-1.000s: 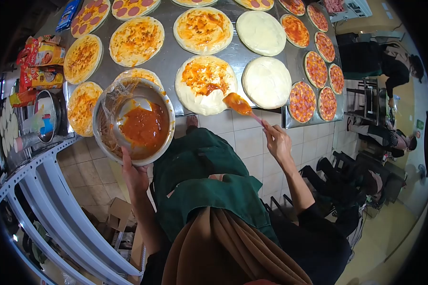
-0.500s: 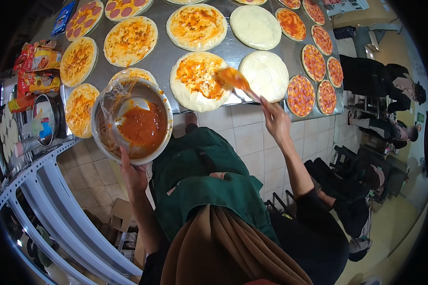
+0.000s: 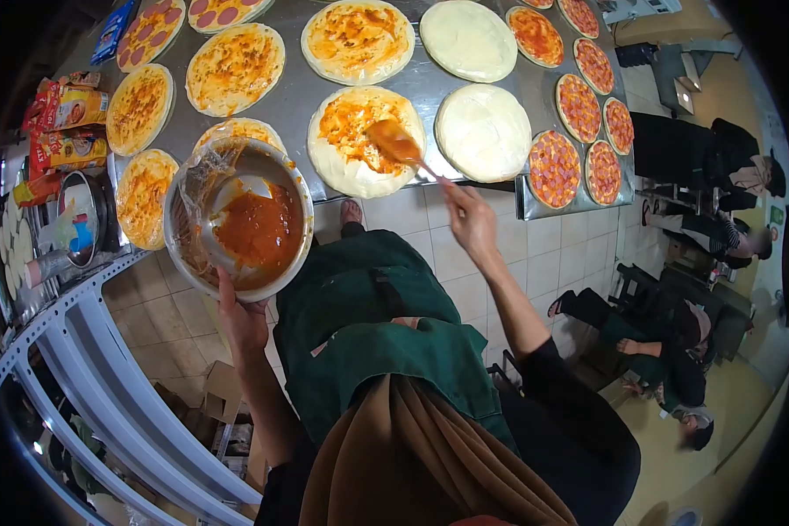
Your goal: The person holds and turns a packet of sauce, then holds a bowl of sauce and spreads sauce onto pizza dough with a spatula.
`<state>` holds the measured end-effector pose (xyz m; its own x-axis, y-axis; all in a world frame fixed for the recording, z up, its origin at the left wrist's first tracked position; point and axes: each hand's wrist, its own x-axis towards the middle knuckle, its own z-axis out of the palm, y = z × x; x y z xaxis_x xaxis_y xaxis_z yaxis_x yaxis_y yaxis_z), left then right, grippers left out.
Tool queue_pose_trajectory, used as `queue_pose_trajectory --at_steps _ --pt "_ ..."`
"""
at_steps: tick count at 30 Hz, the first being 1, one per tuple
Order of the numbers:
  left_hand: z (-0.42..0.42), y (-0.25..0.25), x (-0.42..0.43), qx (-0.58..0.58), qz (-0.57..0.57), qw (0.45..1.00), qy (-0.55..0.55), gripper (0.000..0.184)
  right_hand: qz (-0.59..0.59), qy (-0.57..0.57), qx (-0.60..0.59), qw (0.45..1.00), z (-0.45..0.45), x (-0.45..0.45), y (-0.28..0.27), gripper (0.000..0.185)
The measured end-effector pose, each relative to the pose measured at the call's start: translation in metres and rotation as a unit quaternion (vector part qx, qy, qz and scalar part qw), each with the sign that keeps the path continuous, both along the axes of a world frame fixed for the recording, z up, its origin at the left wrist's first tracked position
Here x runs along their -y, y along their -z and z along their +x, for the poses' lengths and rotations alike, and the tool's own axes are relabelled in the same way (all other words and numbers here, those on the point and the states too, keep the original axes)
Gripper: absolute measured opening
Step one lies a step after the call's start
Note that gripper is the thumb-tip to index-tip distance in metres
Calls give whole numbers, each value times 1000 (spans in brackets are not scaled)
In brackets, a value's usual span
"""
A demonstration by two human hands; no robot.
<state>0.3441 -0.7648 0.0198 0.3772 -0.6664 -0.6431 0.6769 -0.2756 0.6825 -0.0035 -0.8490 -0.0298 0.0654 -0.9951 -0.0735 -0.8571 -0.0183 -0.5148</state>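
Observation:
My left hand (image 3: pixel 242 317) grips the near rim of a metal bowl (image 3: pixel 300 250), tilted so its inside shows. Red-orange sauce (image 3: pixel 256 230) pools in it, and clear plastic wrap (image 3: pixel 195 197) clings to its left wall. In my right hand (image 3: pixel 472 219) is the handle of a sauce-coated spoon (image 3: pixel 394 142). The spoon's head is over a round pizza base (image 3: pixel 342 172) that is partly covered with orange sauce; whether it touches cannot be told. Just right of that base lies a pale pizza base (image 3: pixel 484 131) without red sauce.
More sauced bases (image 3: pixel 235 70) and several topped pizzas (image 3: pixel 554 168) lie on the metal table (image 3: pixel 272 105). Food packets (image 3: pixel 68 131) and a pot (image 3: pixel 81 219) are at the left, above a metal rack (image 3: pixel 88 351). Other people (image 3: pixel 675 351) are at the right.
My right hand and the spoon have moved left, from the gap between the two near bases to over the sauced one. A person at the right has shifted. The bowl stays in my left hand.

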Motion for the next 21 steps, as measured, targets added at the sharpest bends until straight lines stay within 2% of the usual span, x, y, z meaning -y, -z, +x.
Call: queue_pose_trajectory --at_steps 2,5,8,12,16,17,21 --pt "2 -2 1 0 -5 1000 4 51 -9 -56 -17 998 16 -10 17 35" --pt "0 -4 -4 -2 -12 1000 -6 52 52 -61 45 996 23 -56 4 35" --pt "5 -2 -8 -10 -14 1000 -1 53 10 9 52 999 10 -46 6 35" --pt "15 3 -10 -2 -26 999 27 56 17 46 9 999 14 -45 28 36" --pt "23 -2 -8 2 -27 999 23 59 37 32 61 997 41 -92 8 35" --pt "26 -2 -10 3 -29 999 31 59 16 50 95 994 36 -94 16 34" --pt "42 -8 -16 4 -27 998 56 58 -7 176 59 983 26 -76 28 35"
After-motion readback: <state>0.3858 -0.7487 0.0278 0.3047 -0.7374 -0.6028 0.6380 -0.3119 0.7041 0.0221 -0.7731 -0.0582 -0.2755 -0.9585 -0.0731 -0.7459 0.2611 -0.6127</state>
